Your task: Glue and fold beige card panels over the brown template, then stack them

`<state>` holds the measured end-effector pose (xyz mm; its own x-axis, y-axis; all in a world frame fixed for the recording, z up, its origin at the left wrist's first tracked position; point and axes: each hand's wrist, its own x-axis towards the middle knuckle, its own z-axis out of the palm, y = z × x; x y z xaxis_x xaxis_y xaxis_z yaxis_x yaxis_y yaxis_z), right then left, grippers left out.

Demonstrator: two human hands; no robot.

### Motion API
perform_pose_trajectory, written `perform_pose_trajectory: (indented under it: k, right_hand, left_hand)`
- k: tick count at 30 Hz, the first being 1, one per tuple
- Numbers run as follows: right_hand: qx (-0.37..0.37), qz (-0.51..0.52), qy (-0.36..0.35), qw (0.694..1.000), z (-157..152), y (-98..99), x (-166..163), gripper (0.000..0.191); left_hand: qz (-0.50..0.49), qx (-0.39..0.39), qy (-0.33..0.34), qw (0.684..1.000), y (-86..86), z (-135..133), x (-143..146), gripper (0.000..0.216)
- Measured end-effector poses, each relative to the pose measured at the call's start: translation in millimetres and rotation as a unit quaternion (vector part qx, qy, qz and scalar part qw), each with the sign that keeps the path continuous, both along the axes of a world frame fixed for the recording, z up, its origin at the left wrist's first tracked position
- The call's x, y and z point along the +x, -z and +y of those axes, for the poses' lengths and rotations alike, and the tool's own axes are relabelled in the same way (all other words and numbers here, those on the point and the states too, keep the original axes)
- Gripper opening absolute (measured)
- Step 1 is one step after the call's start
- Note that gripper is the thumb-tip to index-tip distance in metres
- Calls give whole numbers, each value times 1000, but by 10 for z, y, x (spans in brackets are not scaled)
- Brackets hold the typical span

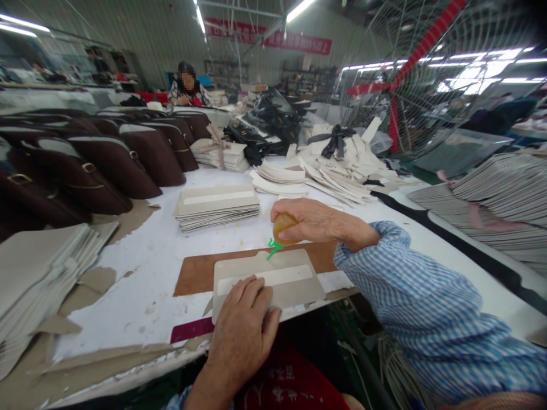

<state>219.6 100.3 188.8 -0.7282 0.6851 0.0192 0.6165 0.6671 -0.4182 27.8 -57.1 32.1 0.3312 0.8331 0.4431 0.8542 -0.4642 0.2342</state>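
My left hand lies flat on the near edge of a beige cut panel with a white strip across it. The panel rests on a brown board on the white table. My right hand grips a small amber squeeze bottle whose green nozzle touches the panel's top edge. A blue checked sleeve covers my right forearm.
A stack of like panels lies behind the board. Dark brown handbags line the left. A pile of grey sheets sits at near left, white pieces at back, stacked sheets right. A person sits far off.
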Motion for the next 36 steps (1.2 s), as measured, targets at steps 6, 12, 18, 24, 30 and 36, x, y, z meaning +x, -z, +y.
perform_pose_trajectory:
  k: [6,12,18,24,30,36]
  right_hand:
    - [-4,28,17,999,46,83,305,24]
    - [-41,35,77,996,41,139,640,26]
    - [-44,34,125,991,50,187,896,27]
    - [-41,52,153,986,32,207,975,26]
    - [-61,78,128,987,-17,227,826,27]
    - [-66,89,102,989,-14,223,596,27]
  left_hand:
    - [3,11,6,1000,12,23,-12,26]
    - [6,24,16,1000,16,27,-27,26]
    - [10,32,17,999,31,46,-35,27]
    - [8,27,15,999,48,50,-34,27]
    - [10,25,19,999,29,37,-30,27]
    - [10,24,15,1000,25,25,-19,27]
